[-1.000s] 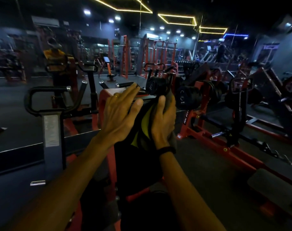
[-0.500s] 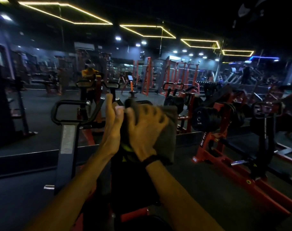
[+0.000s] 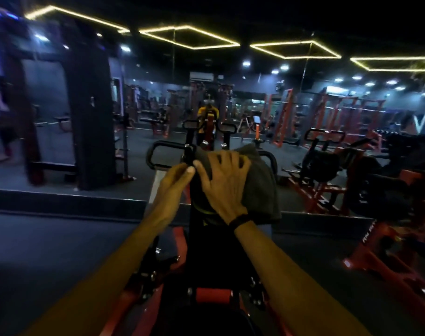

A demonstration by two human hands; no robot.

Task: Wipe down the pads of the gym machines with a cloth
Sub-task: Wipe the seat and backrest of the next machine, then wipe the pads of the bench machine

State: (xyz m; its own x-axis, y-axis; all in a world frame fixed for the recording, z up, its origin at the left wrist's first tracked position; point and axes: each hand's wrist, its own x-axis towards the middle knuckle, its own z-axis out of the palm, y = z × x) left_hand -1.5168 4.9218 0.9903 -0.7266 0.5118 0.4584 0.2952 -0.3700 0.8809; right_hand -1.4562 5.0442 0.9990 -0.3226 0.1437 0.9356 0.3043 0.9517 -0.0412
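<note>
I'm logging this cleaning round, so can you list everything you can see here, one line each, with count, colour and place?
cloth: one, grey, draped over the top of the pad, under the right hand
pad: one, black, upright at centre, on the red-framed machine
handles: two, black loops, either side of the pad top
roller: one, red, low at centre
weight plates: several, black, on red machines at right
ceiling lights: several, yellow hexagon outlines, overhead
person in yellow top: one, far centre
wristband: one, black, on right wrist
left hand: at the pad's left edge
right hand: spread flat on the cloth
</note>
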